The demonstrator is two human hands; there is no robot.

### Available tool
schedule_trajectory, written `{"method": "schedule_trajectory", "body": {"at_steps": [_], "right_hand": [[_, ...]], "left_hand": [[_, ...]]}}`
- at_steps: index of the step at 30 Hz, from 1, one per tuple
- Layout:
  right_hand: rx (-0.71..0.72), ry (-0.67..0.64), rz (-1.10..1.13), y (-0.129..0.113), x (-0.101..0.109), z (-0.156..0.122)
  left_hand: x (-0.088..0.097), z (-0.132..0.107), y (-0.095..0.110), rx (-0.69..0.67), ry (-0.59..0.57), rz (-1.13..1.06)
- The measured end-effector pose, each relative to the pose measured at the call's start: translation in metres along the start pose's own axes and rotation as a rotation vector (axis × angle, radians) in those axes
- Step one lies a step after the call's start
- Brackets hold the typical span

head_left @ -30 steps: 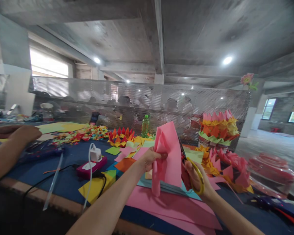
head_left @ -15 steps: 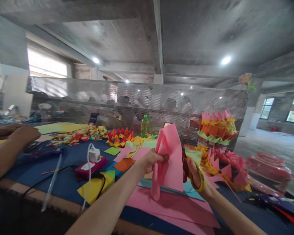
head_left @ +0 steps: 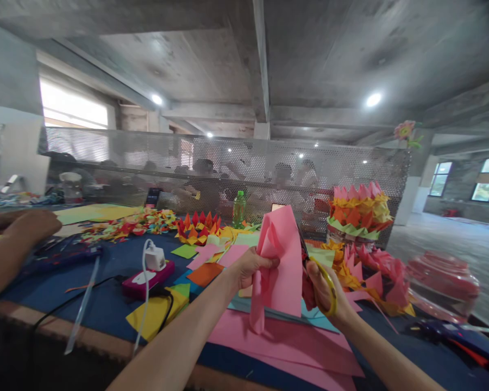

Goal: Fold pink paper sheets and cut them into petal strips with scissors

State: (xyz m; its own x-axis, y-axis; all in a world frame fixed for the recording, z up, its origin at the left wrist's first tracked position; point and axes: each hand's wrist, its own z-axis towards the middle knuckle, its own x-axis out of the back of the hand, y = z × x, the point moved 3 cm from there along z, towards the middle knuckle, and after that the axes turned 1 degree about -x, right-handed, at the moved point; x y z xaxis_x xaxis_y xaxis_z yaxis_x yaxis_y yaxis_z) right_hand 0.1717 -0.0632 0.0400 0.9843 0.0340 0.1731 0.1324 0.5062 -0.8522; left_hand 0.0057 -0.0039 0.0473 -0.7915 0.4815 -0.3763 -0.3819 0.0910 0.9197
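My left hand (head_left: 249,267) is closed on a folded pink paper sheet (head_left: 281,260), which it holds upright above the table. My right hand (head_left: 323,293) grips scissors with yellow and red handles (head_left: 329,290); their blades run up along the sheet's right edge. Under both hands lie larger pink sheets (head_left: 285,342) and a light blue one on the blue table cover (head_left: 110,298).
Another person's arm (head_left: 12,244) rests at the left. A pink power strip with a white charger and cables (head_left: 149,269) lies nearby. Folded paper flowers (head_left: 356,209), coloured scraps (head_left: 134,221), a green bottle (head_left: 239,209), a pink lidded jar (head_left: 444,279) and a mesh screen (head_left: 228,174) stand beyond.
The pink sheet and both hands have barely shifted; the scissors stay at the sheet's right edge. The view has drifted slightly.
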Motion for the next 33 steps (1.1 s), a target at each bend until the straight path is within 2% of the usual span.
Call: {"method": "schedule_trajectory", "body": {"at_steps": [7, 13, 18, 25, 33], "right_hand": [[0.030, 0.026, -0.019, -0.013, -0.003, 0.001], [-0.043, -0.021, 0.008, -0.008, -0.001, 0.000], [0.019, -0.069, 0.077, -0.004, 0.001, 0.004], [0.037, -0.050, 0.086, 0.002, 0.004, 0.008], [0.003, 0.007, 0.070, -0.009, 0.002, 0.004]], "left_hand": [[-0.001, 0.000, 0.001, -0.001, 0.002, -0.008], [0.000, 0.000, 0.001, 0.006, -0.012, 0.002], [-0.002, -0.001, -0.001, 0.037, -0.043, 0.000], [-0.006, -0.004, 0.000, 0.069, -0.081, 0.000], [-0.007, -0.005, 0.001, 0.076, -0.086, -0.007]]}}
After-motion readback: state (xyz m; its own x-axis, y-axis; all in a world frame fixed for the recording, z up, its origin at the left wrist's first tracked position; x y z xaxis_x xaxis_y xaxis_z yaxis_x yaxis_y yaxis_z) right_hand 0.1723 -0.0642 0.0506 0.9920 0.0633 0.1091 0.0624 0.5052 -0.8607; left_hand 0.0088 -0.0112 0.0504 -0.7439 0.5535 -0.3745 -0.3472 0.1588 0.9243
